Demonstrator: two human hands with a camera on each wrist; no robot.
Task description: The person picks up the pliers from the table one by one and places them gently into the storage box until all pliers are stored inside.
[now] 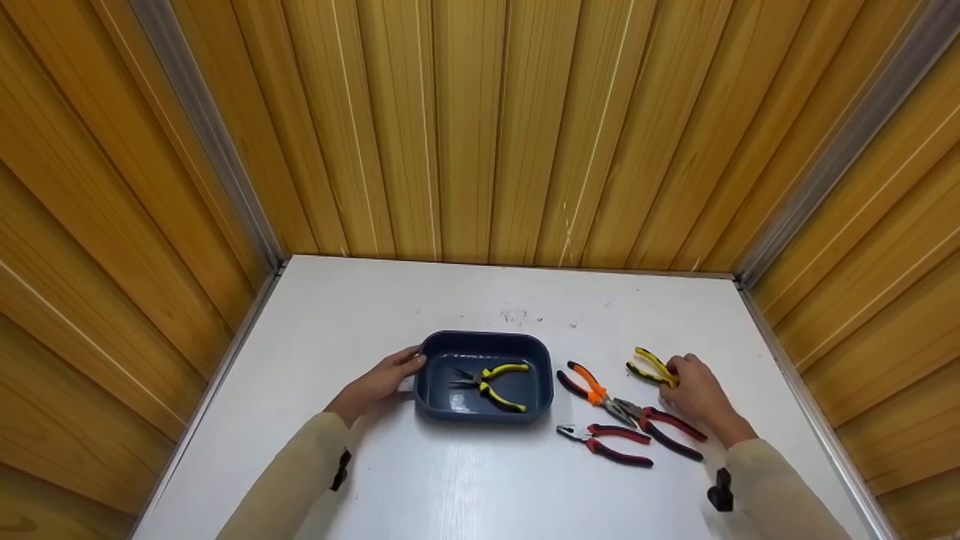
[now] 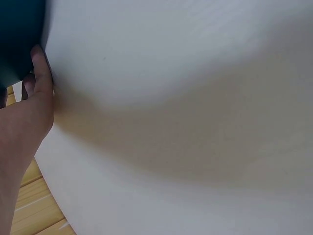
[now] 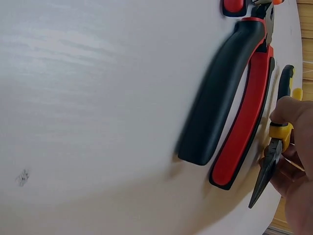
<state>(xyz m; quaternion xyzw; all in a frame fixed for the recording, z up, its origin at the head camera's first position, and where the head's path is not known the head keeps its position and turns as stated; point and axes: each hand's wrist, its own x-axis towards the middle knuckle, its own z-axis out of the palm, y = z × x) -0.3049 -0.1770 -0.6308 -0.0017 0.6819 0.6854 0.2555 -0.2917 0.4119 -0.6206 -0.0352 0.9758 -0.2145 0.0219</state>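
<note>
My left hand holds the left side of a dark blue rectangular dish, its thumb at the rim; the left wrist view shows fingers along the dish's outer wall. Inside the dish lie yellow-and-black needle-nose pliers, handles spread to the right. To the right, my right hand grips a second pair of yellow-and-black needle-nose pliers near the pivot, handles pointing left and away. The right wrist view shows their dark tapered nose sticking out past the fingers.
Between dish and right hand lie orange-and-black pliers, larger red-and-black pliers touching them, and smaller red-and-black pliers nearer me. The white table is bounded by wood-patterned panels at the back and both sides.
</note>
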